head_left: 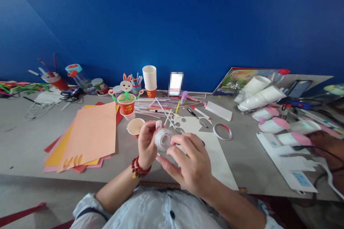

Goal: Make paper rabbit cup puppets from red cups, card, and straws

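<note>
My left hand (145, 145) holds a roll of clear tape (159, 143) upright above the table edge, its fingers closed round the left side. A small whitish piece (158, 124) shows at the top of that hand. Beside the roll, my right hand (194, 160) has its thumb stretched out apart from the bent fingers, and the fingertips reach the roll's right side. Just behind the left hand stands a paper cup (135, 127). White paper sheets (215, 159) with cut-out holes lie under and behind the right hand.
Coloured paper (94, 132) is stacked at the left. Behind the hands are a rabbit-decorated red cup (127, 106), stacked white cups (149, 77), paper sticks and pens. A double-sided tape ring (222, 131) lies right, near a power strip (286, 162) and bagged cups (262, 96).
</note>
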Demonstrator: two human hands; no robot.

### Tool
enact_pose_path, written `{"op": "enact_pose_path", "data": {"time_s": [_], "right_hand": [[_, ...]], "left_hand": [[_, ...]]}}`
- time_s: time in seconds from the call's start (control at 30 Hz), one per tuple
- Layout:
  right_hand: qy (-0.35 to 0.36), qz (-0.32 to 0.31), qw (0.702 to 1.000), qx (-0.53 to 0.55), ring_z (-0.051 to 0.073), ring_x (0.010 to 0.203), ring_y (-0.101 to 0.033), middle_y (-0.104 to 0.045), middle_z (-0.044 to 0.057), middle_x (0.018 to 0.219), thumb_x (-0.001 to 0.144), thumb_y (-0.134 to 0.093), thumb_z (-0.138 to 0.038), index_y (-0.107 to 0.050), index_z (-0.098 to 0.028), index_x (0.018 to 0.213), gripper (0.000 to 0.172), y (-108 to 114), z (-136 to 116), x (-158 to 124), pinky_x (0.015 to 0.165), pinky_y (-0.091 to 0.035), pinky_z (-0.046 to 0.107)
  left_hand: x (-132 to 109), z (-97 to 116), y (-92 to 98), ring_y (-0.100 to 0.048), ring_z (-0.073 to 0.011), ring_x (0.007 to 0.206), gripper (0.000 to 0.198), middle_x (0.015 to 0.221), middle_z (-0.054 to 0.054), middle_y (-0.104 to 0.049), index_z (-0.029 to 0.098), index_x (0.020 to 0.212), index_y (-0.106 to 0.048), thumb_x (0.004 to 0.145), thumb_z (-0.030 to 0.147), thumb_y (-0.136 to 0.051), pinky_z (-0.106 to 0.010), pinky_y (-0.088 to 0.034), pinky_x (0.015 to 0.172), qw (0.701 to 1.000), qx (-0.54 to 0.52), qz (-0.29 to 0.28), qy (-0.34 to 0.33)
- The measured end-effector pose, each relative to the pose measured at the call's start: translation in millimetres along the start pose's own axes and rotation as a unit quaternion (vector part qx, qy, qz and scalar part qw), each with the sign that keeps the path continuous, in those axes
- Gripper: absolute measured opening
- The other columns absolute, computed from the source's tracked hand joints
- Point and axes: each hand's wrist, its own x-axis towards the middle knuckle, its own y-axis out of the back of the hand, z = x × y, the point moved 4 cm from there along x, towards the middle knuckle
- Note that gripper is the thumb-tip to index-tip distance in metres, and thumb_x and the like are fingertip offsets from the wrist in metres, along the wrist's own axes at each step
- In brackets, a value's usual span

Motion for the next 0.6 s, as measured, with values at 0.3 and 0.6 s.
{"op": "enact_pose_path", "data": {"time_s": [0.3, 0.6], "right_hand": [[-0.028, 0.029, 0.999, -0.025, 0.022, 0.074, -0.052, -0.060, 0.007, 0.078, 0.087, -0.066, -0.038, -0.058, -0.018, 0.081, 0.022, -12.7, 7.7, 6.1, 0.073, -0.043, 0.039], [0.006, 0.042, 0.999, 0.001, 0.020, 0.070, -0.054, -0.060, 0.005, 0.073, 0.086, -0.063, -0.033, -0.054, -0.019, 0.074, 0.021, -22.2, -8.2, 11.6, 0.069, -0.042, 0.037]], "left_hand": [[0.0, 4.0, 1.3, -0.065, -0.0171, 0.087, 0.016, 0.093, -0.004, -0.067, 0.023, 0.102, -0.067, 0.086, 0.025, -0.070, -0.030, -0.054, 0.078, 0.994, 0.043, 0.016, -0.098], [-2.8, -2.3, -4.8, -0.066, -0.0184, 0.081, 0.020, 0.092, -0.004, -0.067, 0.022, 0.100, -0.067, 0.083, 0.030, -0.071, -0.031, -0.057, 0.072, 0.999, 0.030, 0.029, -0.011]]}}
